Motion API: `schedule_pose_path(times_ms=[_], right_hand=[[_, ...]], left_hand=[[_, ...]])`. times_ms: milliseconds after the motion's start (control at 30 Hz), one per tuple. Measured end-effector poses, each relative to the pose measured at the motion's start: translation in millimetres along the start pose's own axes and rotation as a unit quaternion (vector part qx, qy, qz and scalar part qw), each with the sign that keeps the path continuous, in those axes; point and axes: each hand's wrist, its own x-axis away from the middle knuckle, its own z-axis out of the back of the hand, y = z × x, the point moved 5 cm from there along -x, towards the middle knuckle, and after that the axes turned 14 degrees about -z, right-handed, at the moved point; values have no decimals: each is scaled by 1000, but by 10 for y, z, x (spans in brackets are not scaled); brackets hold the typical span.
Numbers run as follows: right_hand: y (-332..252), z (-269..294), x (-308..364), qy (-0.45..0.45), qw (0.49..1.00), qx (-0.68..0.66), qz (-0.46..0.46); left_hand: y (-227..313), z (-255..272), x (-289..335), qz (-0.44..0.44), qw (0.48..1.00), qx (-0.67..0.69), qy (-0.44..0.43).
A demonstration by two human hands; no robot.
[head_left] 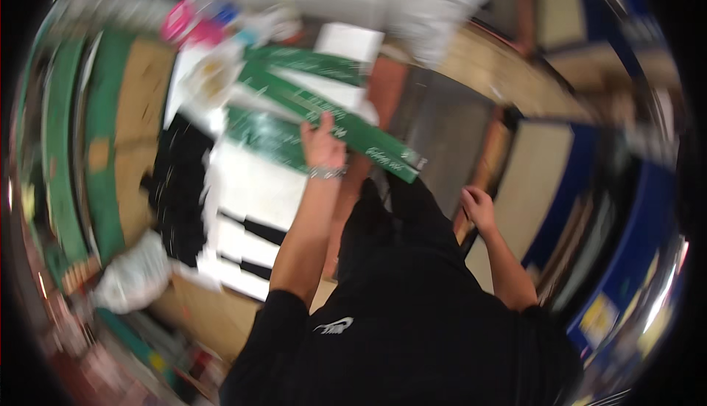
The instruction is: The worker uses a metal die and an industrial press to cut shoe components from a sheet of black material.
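Note:
My left hand (324, 147) grips a long flat green strip (375, 143) with white handwriting, which slants from the upper left down toward my legs. The thumb and fingers close on its near edge. Under and behind it, two more green strips lie on a white tabletop (247, 185): an upper one (324, 64) and a lower one (265, 135). Away from the table, at my right side, hangs my right hand (480, 209). Its fingers are curled, and I see nothing in them. The picture is smeared by motion.
Black cloth (180, 185) lies along the table's left edge, near a clear container (210, 78) with yellowish contents. A pink item (191, 26) sits at the far left. Plastic bags stand at the back (438, 8) and lower left (136, 273). Blue-sided panels (626, 229) line the right.

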Motion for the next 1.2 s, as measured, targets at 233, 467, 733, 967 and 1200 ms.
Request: schedule_pose_path(times_ms=[233, 467, 733, 967, 1200], right_hand=[[1009, 607, 1989, 280, 952, -101, -74], [2596, 1253, 4051, 675, 713, 5, -188], [3652, 1167, 4849, 614, 682, -36, -397], [3592, 1384, 4913, 613, 694, -134, -354], [3669, 1561, 5012, 558, 727, -175, -361]], left_hand=[[-529, -925, 1604, 209, 945, -17, -252], [-1297, -1747, 3710, 376, 842, -107, -372], [-2225, -2224, 5894, 473, 735, -185, -449], [-2841, -2255, 6999, 489, 697, -246, -462], [-3274, -2141, 7100, 473, 689, -304, -457]])
